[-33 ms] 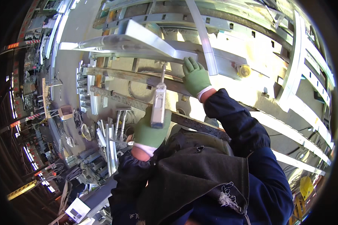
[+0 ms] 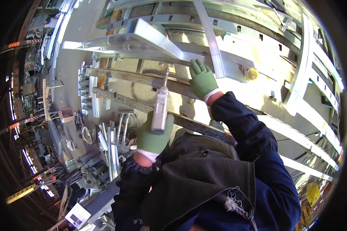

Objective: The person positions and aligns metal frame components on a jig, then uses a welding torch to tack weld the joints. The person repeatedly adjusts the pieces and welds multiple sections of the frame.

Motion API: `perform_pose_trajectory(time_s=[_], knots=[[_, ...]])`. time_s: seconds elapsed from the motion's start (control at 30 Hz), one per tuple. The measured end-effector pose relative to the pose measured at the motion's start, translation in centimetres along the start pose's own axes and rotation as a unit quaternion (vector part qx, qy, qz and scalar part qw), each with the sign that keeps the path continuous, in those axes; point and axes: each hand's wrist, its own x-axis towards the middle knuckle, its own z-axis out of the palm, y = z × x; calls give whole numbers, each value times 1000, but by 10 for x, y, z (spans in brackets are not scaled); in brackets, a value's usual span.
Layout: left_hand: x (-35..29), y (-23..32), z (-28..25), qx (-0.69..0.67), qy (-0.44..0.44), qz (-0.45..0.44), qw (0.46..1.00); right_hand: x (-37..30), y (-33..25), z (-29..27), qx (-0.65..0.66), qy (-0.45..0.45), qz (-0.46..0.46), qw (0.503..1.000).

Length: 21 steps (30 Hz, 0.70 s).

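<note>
My left hand [image 2: 149, 139], in a green glove, is closed round a grey hand-held tool [image 2: 160, 111] with a box-shaped body and a slim metal nose. Its tip points away from me and ends just short of, or touching, the lower edge of a silver metal profile [image 2: 156, 40]; I cannot tell which. That profile forms an angled piece with a long arm running left. My green-gloved right hand [image 2: 203, 81] lies with fingers stretched out against the profile's right end, nothing in its grasp. The left fingers are mostly hidden behind the tool.
Dark steel rails [image 2: 135, 79] run crosswise beneath the work. A square silver tube [image 2: 212, 42] slants down near my right hand, beside a round yellow item [image 2: 251, 74]. Long pale beams [image 2: 297, 77] stand at the right. Metal offcuts and a cardboard box [image 2: 66, 114] lie left.
The tool and my left hand have shifted slightly left and toward me. My right hand stays against the profile.
</note>
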Motion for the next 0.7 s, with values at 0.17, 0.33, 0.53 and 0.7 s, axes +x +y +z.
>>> perform_pose_trajectory(time_s=[0.17,0.33,0.53,0.7], knots=[[-38,-60,-43,-215,37,-80,973,-1,2,5,-16,-24,2,1000],[-85,-163,-70,-347,192,-95,913,-2,-5,-1,-57,17,10,998],[-113,-258,-139,-397,182,-131,890,19,-84,13,84,97,-77,989],[-115,-313,-199,-441,231,-241,833,84,-171,43,162,84,-56,982]])
